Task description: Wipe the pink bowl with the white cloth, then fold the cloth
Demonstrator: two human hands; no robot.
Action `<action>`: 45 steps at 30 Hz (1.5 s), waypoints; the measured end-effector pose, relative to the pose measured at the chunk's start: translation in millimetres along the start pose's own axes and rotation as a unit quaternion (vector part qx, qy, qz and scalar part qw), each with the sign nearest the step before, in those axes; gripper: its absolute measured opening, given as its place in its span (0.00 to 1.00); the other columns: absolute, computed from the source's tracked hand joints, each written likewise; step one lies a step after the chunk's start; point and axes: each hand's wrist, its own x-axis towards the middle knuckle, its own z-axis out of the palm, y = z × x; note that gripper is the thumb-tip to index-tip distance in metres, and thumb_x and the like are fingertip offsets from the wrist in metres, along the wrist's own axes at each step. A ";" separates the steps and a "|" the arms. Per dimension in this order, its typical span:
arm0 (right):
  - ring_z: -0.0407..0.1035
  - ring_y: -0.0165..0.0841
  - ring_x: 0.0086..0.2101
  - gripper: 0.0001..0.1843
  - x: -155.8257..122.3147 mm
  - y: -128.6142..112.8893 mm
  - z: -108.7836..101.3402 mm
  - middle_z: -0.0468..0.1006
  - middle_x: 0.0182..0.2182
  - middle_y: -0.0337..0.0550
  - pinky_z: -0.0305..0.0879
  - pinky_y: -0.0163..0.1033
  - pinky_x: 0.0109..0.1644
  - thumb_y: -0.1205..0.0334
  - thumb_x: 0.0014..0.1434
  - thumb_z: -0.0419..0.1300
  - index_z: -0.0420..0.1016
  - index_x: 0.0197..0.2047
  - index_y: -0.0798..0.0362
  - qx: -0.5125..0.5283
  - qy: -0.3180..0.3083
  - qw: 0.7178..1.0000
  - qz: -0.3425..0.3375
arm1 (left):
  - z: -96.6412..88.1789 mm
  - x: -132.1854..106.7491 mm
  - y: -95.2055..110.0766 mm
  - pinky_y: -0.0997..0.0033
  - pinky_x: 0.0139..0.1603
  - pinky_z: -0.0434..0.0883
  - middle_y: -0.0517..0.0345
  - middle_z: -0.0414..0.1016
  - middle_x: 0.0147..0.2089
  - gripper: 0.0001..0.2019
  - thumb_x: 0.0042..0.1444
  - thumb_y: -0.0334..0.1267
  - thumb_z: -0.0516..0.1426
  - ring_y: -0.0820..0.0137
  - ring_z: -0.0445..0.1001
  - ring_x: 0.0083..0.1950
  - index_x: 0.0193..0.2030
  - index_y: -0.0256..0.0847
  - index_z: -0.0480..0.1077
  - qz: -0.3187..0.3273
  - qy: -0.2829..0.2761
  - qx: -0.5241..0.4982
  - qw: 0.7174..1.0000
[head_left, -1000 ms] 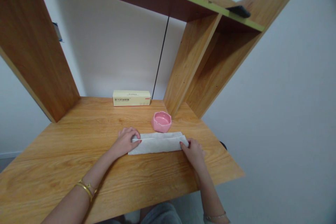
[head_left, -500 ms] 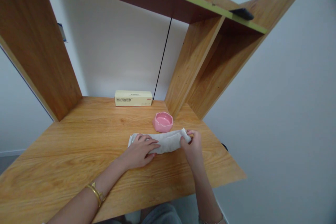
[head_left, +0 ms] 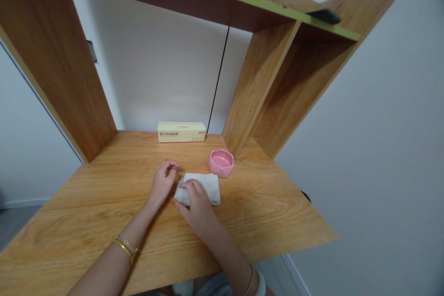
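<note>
A light grey-white cloth (head_left: 210,187), folded into a short rectangle, lies on the wooden desk. My right hand (head_left: 199,208) reaches over its left part, the bent fingers on top and the thumb at the near left corner, holding the folded end. Just left of the cloth, my left hand (head_left: 163,182) is raised slightly, its fingers and thumb apart with nothing between them. A pink angular ashtray-like bowl (head_left: 221,163) stands close behind the cloth's right end.
A long cream box (head_left: 181,132) with printed lettering stands at the back against the wall. Wooden uprights (head_left: 262,78) rise at the desk's sides below a shelf, where a dark flat object (head_left: 326,16) lies. The desk's right edge slants toward me.
The cloth's right end has been folded over to the left, halving its length. My right hand moved left with it. My left hand came off the cloth and shifted left.
</note>
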 end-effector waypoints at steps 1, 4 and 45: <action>0.64 0.39 0.44 0.14 -3.3 1.4 -4.4 0.70 0.40 0.45 0.63 0.47 0.48 0.70 0.52 0.57 0.65 0.43 0.50 -0.007 0.009 1.000 0.000 | 0.9 0.0 -0.5 0.66 0.44 0.67 0.55 0.73 0.34 0.08 0.49 0.36 0.47 0.65 0.71 0.39 0.28 0.42 0.66 -0.007 -0.004 -0.012 1.000; 0.65 0.39 0.42 0.06 -12.5 12.5 -27.6 0.71 0.37 0.45 0.62 0.47 0.48 0.65 0.56 0.55 0.67 0.39 0.50 -0.040 0.067 0.997 0.017 | 3.5 -0.2 -3.2 0.68 0.40 0.67 0.57 0.73 0.29 0.08 0.48 0.36 0.47 0.67 0.71 0.35 0.25 0.42 0.65 -0.026 -0.027 -0.009 0.999; 0.71 0.30 0.34 0.13 75.5 29.4 37.0 0.74 0.38 0.40 0.69 0.36 0.36 0.68 0.49 0.53 0.66 0.40 0.49 0.339 0.062 0.928 0.144 | 1.1 3.5 -15.8 0.77 0.21 0.56 0.68 0.59 0.16 0.05 0.41 0.39 0.50 0.77 0.57 0.18 0.24 0.42 0.57 -0.152 0.020 -0.258 0.954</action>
